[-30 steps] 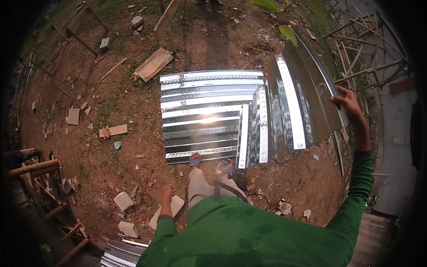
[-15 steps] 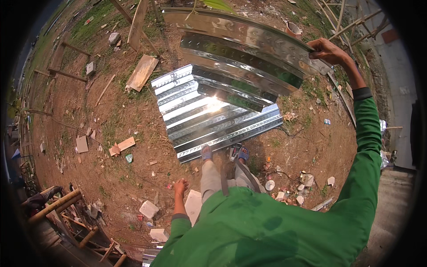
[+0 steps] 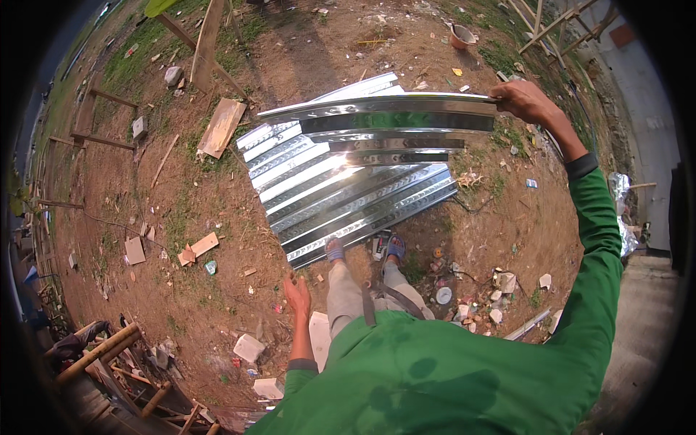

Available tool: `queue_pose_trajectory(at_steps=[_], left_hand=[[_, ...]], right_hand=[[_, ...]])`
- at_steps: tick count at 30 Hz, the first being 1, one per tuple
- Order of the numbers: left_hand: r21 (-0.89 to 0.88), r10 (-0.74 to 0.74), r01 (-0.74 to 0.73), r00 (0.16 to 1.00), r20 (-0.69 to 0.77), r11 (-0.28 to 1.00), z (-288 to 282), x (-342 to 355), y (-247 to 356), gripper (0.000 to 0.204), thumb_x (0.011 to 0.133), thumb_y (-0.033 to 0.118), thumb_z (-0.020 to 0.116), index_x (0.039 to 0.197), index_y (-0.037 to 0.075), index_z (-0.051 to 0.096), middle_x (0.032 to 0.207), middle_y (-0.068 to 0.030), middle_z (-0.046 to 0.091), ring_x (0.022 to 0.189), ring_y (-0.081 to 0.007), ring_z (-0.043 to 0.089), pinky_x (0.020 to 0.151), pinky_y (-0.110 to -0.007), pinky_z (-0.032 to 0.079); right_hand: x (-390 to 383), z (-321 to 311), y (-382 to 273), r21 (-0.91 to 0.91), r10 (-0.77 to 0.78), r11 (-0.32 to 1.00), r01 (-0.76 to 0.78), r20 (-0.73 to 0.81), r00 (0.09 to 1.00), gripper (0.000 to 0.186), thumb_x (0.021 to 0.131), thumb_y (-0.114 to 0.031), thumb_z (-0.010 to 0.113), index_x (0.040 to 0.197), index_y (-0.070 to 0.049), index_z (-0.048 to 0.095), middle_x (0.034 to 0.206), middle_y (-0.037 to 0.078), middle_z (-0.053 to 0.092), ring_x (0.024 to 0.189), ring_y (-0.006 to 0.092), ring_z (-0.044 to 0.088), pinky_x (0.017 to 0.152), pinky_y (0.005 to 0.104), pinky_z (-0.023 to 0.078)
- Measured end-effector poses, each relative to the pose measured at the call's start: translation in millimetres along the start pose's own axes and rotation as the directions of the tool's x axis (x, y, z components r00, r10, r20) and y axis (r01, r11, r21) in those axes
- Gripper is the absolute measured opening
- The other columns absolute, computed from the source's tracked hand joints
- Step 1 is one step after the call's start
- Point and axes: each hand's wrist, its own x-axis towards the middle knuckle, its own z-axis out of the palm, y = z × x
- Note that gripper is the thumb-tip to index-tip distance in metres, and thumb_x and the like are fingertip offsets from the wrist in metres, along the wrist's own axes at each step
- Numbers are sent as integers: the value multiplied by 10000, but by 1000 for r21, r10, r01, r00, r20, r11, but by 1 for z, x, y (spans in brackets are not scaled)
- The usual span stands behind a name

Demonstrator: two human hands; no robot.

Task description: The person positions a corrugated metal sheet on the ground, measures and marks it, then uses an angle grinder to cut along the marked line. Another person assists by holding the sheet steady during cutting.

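My right hand (image 3: 518,101) is closed on the right end of a shiny corrugated metal sheet (image 3: 399,122), held slanting over another ridged metal sheet (image 3: 330,221) lying on the dirt. The held sheet partly covers the lower one, whose surface glares in the sun. My left hand (image 3: 297,293) hangs open with nothing in it, just short of the lower sheet's near left corner. My sandalled feet (image 3: 395,249) stand at that sheet's near edge, with a small object (image 3: 379,245) between them that I cannot make out.
Wooden posts (image 3: 203,47) and a loose board (image 3: 221,127) are at upper left, an orange bucket (image 3: 462,36) at the back. Bamboo poles (image 3: 98,355) fill the lower left. A wooden frame (image 3: 551,25) and grey wall (image 3: 631,87) line the right. Rubble (image 3: 507,283) litters the dirt.
The held sheet has swung from the right side across the lying sheet, then come lower and nearer, along with my right hand. My left hand has risen slightly toward the sheets.
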Motion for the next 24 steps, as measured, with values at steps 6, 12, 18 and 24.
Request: queue_pose_trajectory(at_steps=[6, 12, 18, 24], left_hand=[[314, 922, -868, 348, -170, 386, -30, 103, 340, 957, 899, 388, 884, 1669, 90, 400, 1684, -179, 456, 1559, -368, 449, 1318, -520, 313], [339, 908, -924, 285, 307, 176, 6, 140, 451, 651, 863, 406, 893, 1390, 106, 655, 1304, -143, 727, 1230, -334, 685, 1113, -479, 484], [288, 940, -948, 214, 265, 134, 35, 125, 465, 268, 990, 262, 768, 1185, 79, 758, 1103, -125, 797, 1032, -328, 768, 939, -446, 576], [263, 965, -957, 179, 191, 125, 53, 68, 504, 262, 978, 274, 788, 1184, 113, 769, 1092, -90, 804, 944, -319, 786, 823, -439, 600]], right_hand=[[-22, 30, -4, -77, -83, 994, 82, -16, 996, 130, 920, -147, 747, 1000, -69, 682, 924, 159, 733, 922, 395, 730, 778, 513, 552], [-68, 55, 2, -107, 7, 994, -16, -83, 997, 113, 929, -161, 725, 1000, -76, 704, 921, 155, 754, 909, 397, 746, 754, 510, 563], [-104, 60, 39, -113, 75, 989, -91, -133, 988, 84, 962, -156, 710, 1019, -96, 691, 976, 133, 756, 965, 378, 743, 813, 500, 553], [-128, 68, 104, -240, 152, 945, -223, -282, 947, 160, 1036, -250, 702, 1164, -164, 658, 1107, 45, 673, 1101, 265, 653, 978, 437, 441]])
